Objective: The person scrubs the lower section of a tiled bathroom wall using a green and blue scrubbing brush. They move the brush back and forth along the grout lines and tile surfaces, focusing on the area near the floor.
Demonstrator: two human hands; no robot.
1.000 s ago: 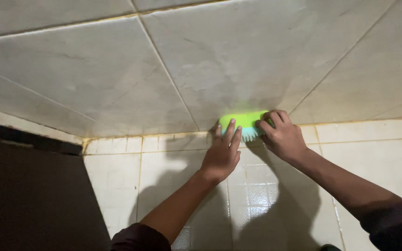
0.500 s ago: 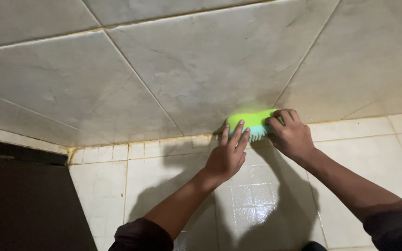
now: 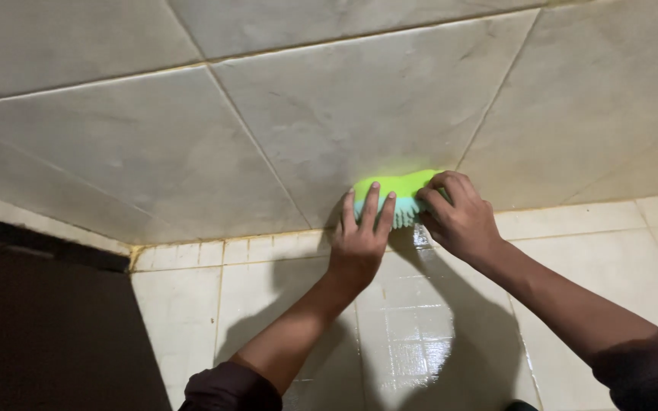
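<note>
The fingers of the left hand [image 3: 359, 240] lie spread and flat over the near end of a bright green scrubbing brush [image 3: 394, 194], pressing it down rather than wrapping around it. The right hand [image 3: 458, 221] curls over the far end, its fingertips hooked across the top of the brush and the knuckles raised, so this hand is clenched on it. Between the two hands the pale blue-green bristles [image 3: 405, 217] show beneath the green back, turned toward the small tiles.

The brush sits right in the seam where the large grey tiles [image 3: 329, 122] meet the smaller white tiles [image 3: 268, 304], touching both surfaces. Two hands on one small brush, one at each end, looks to me like a way of bearing weight into that corner and keeping the bristles from skidding off the joint.

The line of grout [image 3: 230, 247] along the seam is yellowish and stained, more so toward the left. The white tiles just below the hands shine wet, and the arms throw dark shadows across them. Both forearms reach out from dark sleeves [image 3: 230, 388] at the bottom edge. To the left stands a dark panel [image 3: 39, 327], well apart from the brush. Nothing lies between the hands and the seam.
</note>
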